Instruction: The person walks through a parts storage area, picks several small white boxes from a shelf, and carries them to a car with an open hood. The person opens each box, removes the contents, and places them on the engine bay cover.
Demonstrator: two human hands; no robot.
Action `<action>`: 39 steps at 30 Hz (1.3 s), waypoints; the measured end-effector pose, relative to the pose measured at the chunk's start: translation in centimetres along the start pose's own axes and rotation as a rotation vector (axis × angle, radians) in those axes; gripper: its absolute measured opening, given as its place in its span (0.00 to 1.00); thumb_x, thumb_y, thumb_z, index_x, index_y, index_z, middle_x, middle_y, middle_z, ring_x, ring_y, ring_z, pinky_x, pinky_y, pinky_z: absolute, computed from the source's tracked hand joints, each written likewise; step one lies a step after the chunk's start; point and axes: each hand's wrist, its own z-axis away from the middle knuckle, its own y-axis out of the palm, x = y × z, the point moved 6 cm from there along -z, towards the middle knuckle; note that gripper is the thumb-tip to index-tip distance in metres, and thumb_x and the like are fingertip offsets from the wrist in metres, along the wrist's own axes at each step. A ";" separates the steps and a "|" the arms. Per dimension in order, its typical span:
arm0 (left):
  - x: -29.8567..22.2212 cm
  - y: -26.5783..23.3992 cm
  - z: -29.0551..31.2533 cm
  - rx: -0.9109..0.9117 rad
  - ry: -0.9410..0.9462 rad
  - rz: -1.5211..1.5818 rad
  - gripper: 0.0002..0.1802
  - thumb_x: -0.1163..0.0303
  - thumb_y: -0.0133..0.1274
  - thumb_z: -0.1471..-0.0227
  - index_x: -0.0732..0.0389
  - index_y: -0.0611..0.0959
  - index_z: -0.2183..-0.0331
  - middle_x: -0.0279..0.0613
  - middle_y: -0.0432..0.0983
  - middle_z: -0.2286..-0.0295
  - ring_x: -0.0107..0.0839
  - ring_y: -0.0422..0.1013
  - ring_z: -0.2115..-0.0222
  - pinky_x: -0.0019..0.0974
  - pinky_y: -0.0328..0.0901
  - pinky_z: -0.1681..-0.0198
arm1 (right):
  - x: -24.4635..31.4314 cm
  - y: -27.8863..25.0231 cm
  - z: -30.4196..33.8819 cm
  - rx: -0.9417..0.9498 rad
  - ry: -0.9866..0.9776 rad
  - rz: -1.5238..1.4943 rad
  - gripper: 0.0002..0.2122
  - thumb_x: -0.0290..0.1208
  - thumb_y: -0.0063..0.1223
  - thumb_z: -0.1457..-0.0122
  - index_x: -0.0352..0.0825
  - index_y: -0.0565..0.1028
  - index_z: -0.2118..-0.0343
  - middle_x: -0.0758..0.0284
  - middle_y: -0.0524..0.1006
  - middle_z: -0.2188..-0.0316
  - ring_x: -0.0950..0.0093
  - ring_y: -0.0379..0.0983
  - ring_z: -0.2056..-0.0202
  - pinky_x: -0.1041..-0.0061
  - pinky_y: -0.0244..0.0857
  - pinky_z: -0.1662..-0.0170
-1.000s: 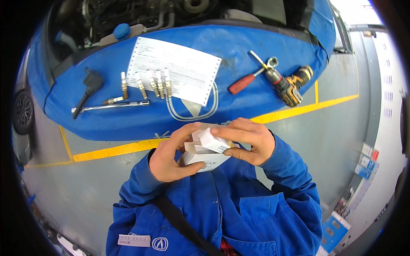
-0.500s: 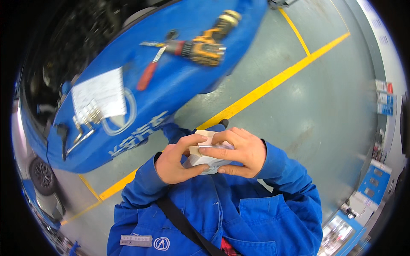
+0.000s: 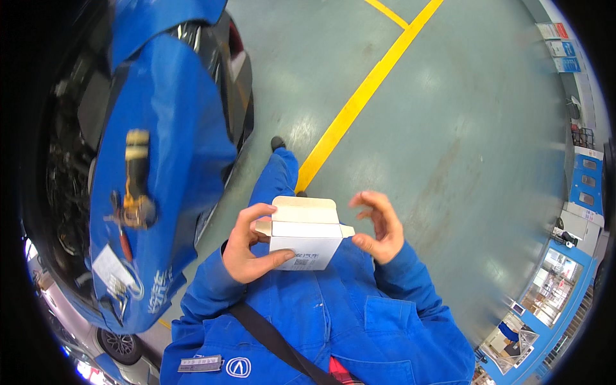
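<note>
A small white cardboard box (image 3: 307, 250) is in front of my waist, its top flap (image 3: 304, 212) raised and its side flaps sticking out. My left hand (image 3: 247, 247) grips the box's left side, thumb across the front face and fingers behind. To the right, my right hand (image 3: 380, 228) is open, with fingers bent and thumb apart from them. Its thumb tip is close to the right side flap; whether they touch I cannot tell. The inside of the box does not show from here.
At left, a blue fender cover (image 3: 179, 122) lies over a car with its engine bay exposed. On it are a yellow-black cordless drill (image 3: 138, 186), a red-handled tool (image 3: 125, 245), paper (image 3: 109, 263) and metal tools. A yellow floor line (image 3: 359, 96) runs ahead; a blue cabinet (image 3: 555, 282) stands right.
My right hand has come off the box and moved right, and the top flap stands up more. My view has turned right, with the car and drill now further left; one leg is stepping forward.
</note>
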 end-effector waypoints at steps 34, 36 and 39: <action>-13.8 -1.9 -47.9 -0.219 0.080 0.111 0.13 0.81 0.52 0.50 0.63 0.68 0.62 0.44 0.68 0.61 0.30 0.71 0.61 0.31 0.65 0.59 | 7.1 -22.3 -45.2 0.027 0.000 -0.338 0.15 0.24 0.47 0.39 0.29 0.67 0.49 0.54 0.73 0.53 0.68 0.71 0.53 0.73 0.63 0.49; -14.6 -2.3 -49.5 -0.272 0.091 0.066 0.14 0.80 0.54 0.50 0.64 0.68 0.62 0.44 0.70 0.62 0.31 0.72 0.62 0.32 0.67 0.59 | 8.3 -23.3 -47.9 0.163 -0.136 -0.080 0.13 0.22 0.48 0.41 0.28 0.72 0.53 0.54 0.75 0.56 0.69 0.73 0.55 0.74 0.66 0.51; -14.8 -2.9 -51.1 -0.400 0.016 0.105 0.14 0.80 0.54 0.51 0.64 0.68 0.62 0.44 0.71 0.62 0.32 0.72 0.61 0.33 0.67 0.58 | 8.6 -24.1 -50.6 0.248 -0.082 -0.104 0.10 0.18 0.52 0.45 0.27 0.76 0.59 0.54 0.76 0.58 0.68 0.74 0.56 0.74 0.67 0.53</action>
